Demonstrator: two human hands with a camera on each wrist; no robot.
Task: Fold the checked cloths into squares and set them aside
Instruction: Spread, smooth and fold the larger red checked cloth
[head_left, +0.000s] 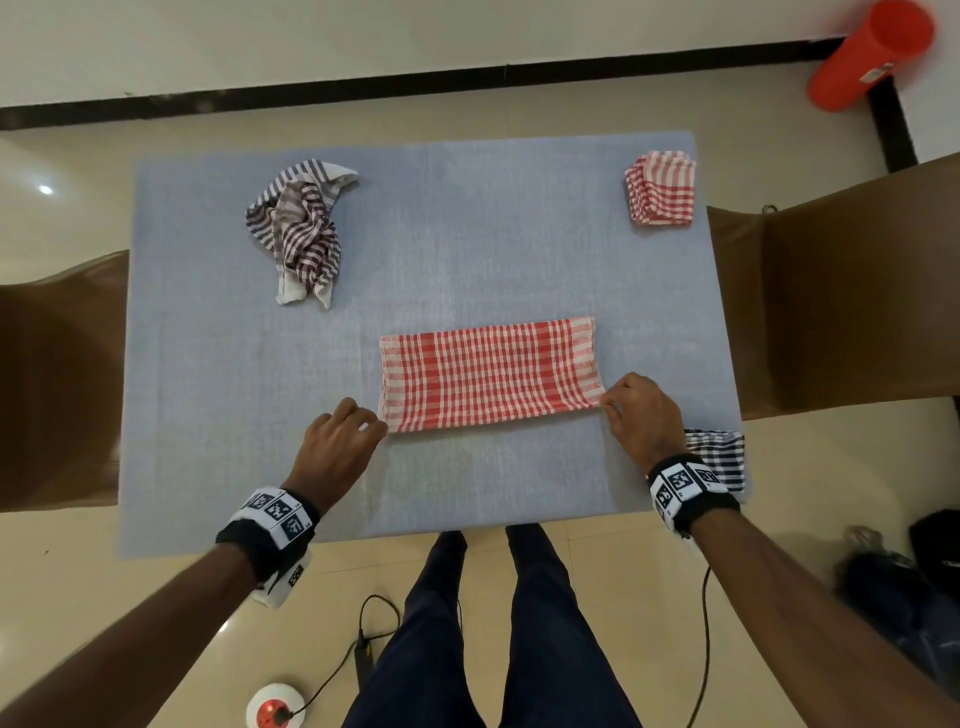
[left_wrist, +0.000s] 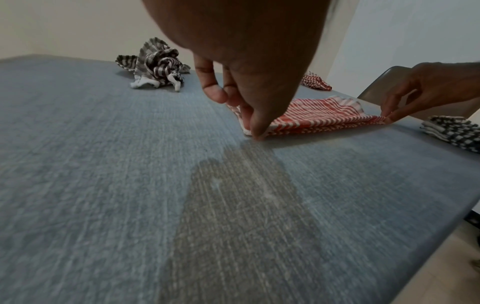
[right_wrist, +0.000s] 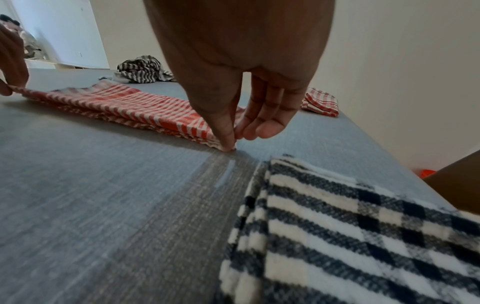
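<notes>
A red checked cloth (head_left: 488, 374) lies folded into a long strip in the middle of the blue-grey table (head_left: 467, 218). My left hand (head_left: 358, 421) pinches its near left corner (left_wrist: 255, 133) between thumb and fingertips. At the near right corner (right_wrist: 228, 147) my right hand (head_left: 615, 408) pinches the cloth the same way. A crumpled brown-striped cloth (head_left: 301, 228) sits at the far left. A folded red checked square (head_left: 661, 188) rests at the far right corner. A folded dark blue checked cloth (right_wrist: 350, 236) lies by the right edge, under my right wrist.
Brown chair backs (head_left: 841, 291) flank the table on both sides. An orange cylinder (head_left: 867, 57) lies on the floor beyond the far right corner. My legs (head_left: 493, 623), cables and a red-lit socket (head_left: 272, 709) are below the near edge. Bags (head_left: 904, 577) sit at the right.
</notes>
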